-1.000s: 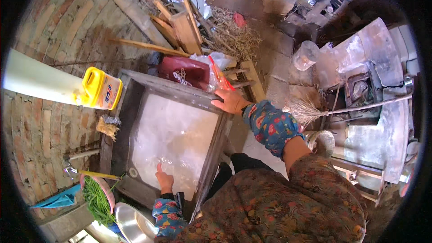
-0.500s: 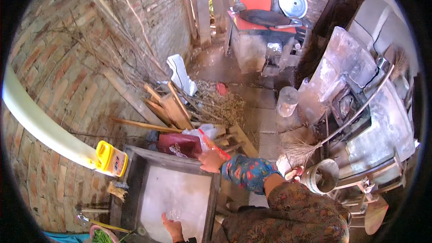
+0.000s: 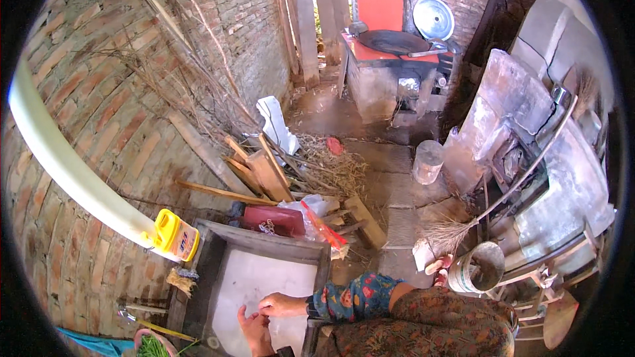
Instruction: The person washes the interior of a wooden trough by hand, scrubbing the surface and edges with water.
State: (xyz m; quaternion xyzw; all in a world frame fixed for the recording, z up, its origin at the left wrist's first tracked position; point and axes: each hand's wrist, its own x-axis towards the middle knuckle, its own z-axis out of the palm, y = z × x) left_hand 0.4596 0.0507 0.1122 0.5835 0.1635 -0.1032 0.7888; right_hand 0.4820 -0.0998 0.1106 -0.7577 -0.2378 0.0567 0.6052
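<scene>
both hands meet over pale basin (image 3: 264, 271): right hand (image 3: 283, 305) fingers loosely curled, gripping nothing visible; left hand (image 3: 254, 330) open, fingers spread as if rinsing. yellow jug (image 3: 174, 235) stands left, beyond fingers, within reach.

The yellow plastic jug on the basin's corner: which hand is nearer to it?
Left. The left hand is low in the grey stone basin, right of the yellow plastic jug; the right hand is farther right.
</scene>
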